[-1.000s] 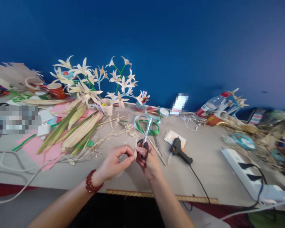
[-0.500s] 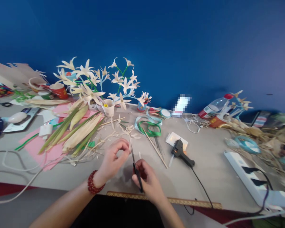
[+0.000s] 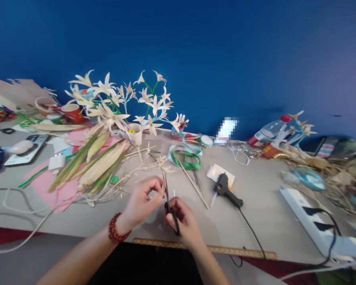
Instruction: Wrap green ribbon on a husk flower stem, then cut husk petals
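My left hand point(image 3: 144, 200), a red beaded bracelet at its wrist, pinches a small pale strip of what looks like corn husk point(image 3: 163, 186) between thumb and fingertips. My right hand point(image 3: 186, 223) is closed around the black handles of a pair of scissors point(image 3: 173, 217). The blades point away from me, up beside the strip; whether they touch it I cannot tell. Past my hands lie pale husk scraps point(image 3: 163, 162). To the left is a pile of dried corn husks point(image 3: 99, 172) on pink paper point(image 3: 67, 196).
Husk flowers point(image 3: 106, 85) stand in a white cup point(image 3: 135, 136) at the back. Green ribbon point(image 3: 191, 160), a thin stick point(image 3: 194, 185) and a black glue gun point(image 3: 228, 190) lie to the right. Farther right are a power strip point(image 3: 302, 221) and a bottle point(image 3: 268, 132).
My right hand and the scissors have shifted slightly up, and the blades look a little farther apart. My left hand keeps its pinch, nearly in the same place.
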`<state>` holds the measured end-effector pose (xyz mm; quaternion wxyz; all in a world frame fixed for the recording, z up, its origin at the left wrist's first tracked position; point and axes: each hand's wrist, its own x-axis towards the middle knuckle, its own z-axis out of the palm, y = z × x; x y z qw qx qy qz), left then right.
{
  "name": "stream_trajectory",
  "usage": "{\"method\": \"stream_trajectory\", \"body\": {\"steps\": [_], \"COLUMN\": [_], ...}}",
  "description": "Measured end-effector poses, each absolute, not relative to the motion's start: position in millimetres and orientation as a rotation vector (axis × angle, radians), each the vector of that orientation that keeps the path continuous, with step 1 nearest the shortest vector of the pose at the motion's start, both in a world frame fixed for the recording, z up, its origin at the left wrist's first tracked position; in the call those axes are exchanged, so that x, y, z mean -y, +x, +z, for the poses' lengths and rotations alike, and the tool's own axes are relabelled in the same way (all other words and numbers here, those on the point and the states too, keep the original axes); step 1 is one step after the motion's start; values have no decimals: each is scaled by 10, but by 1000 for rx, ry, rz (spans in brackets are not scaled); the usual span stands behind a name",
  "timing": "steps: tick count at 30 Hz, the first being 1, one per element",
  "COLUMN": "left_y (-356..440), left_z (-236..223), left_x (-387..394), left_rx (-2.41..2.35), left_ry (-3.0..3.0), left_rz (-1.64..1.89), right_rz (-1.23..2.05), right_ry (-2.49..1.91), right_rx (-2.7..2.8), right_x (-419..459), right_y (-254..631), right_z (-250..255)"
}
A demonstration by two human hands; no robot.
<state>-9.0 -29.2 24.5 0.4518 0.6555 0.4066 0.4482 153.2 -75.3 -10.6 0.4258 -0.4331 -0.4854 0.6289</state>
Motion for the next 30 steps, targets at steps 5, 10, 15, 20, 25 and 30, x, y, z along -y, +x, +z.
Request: {"method": "stream_trajectory", "body": {"steps": [5, 10, 15, 20, 25, 30], "left_y": [-68, -59, -69, -77, -97, -125], "left_z": [260, 291, 282, 262, 274, 322], "left_x": [294, 297, 293, 291, 299, 308], "left_rx": [-966, -934, -888, -848, -785, -777], "left_ry": [1544, 1499, 1461, 1409, 1355, 1331], "left_rz": [1082, 1071, 1073, 1064, 1061, 1035], "right_rz": [1586, 1603, 1613, 1608, 1626, 1651], "right_ry": [-1077, -1082, -1079, -1080, -1084, -1101], "right_rx": [1194, 1156, 1156, 1153, 1165, 1163], "right_x": [752, 747, 750, 756, 757, 744], "right_y": [1529, 1523, 1517, 1525, 1545, 1550], "right_z": [-112, -121, -113, -120, -122, -91]}}
